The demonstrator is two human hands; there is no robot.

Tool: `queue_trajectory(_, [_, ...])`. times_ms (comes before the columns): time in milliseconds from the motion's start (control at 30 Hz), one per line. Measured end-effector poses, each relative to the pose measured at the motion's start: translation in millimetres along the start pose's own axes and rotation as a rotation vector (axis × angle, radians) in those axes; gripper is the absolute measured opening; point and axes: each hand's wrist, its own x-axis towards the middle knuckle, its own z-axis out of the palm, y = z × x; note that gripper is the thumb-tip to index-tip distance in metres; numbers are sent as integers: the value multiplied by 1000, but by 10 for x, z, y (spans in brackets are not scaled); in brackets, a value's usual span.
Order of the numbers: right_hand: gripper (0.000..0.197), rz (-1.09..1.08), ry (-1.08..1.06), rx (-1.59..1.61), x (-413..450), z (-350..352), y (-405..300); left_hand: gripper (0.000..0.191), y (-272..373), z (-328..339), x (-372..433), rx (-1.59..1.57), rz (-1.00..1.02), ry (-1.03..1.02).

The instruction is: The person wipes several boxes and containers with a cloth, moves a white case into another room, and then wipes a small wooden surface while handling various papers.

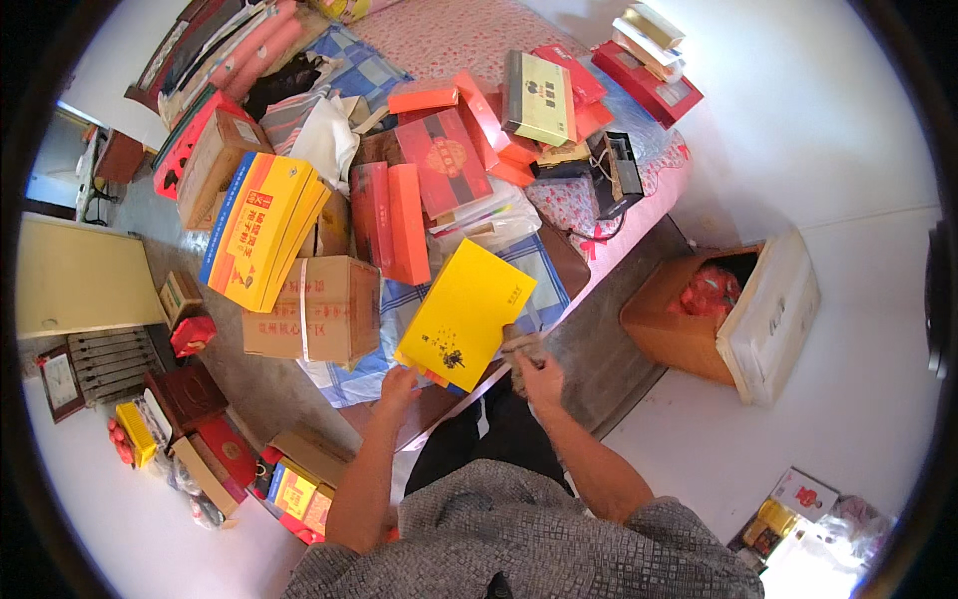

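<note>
A flat yellow box point(471, 311) with a dark tree print and some writing lies tilted before me, over the blue plaid cloth at the bed's near edge. My left hand point(399, 388) grips its near-left corner, with the fingertips partly hidden. Part of an orange and yellow item shows under that edge. In my right hand point(542, 379) is a crumpled grey-brown cloth point(522, 348), held beside the box's right edge. Left of the yellow box stands a strapped cardboard carton point(318, 311), and several yellow-and-blue boxes point(258, 228) are stacked behind it.
Red and orange gift boxes point(445, 161) crowd the bed's middle, with a pale green box point(539, 97) on top farther back. An open black box point(620, 176) sits near the right edge. On the floor at right is a brown bin point(673, 322) with a red bag inside.
</note>
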Motion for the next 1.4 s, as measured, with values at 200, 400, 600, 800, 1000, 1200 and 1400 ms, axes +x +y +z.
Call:
queue_trajectory(200, [40,-563,44,-171,1122,3,-752,39,-279,402,-27,-211,-90,-79])
queue_trajectory(400, [48,-365,-433,-622,1949,358,-921,35,-180,906,-3,-364,-80,41])
queue_trajectory(600, [52,-286,-566,-524,1705,387,-956,28,-24,862,-270,-407,23,267])
queue_trajectory(800, [45,-255,-517,-460,1508,182,-952,27,-72,685,-357,-458,92,213])
queue_trajectory(1000, [44,-301,-525,-239,1264,-92,-892,42,-59,708,-678,-357,129,169])
queue_trajectory(1200, [60,-149,-501,75,807,-357,-756,44,-299,615,-887,-109,316,239])
queue_trajectory(1400, [47,161,-636,110,971,-77,-1025,59,-119,211,-432,-169,246,204])
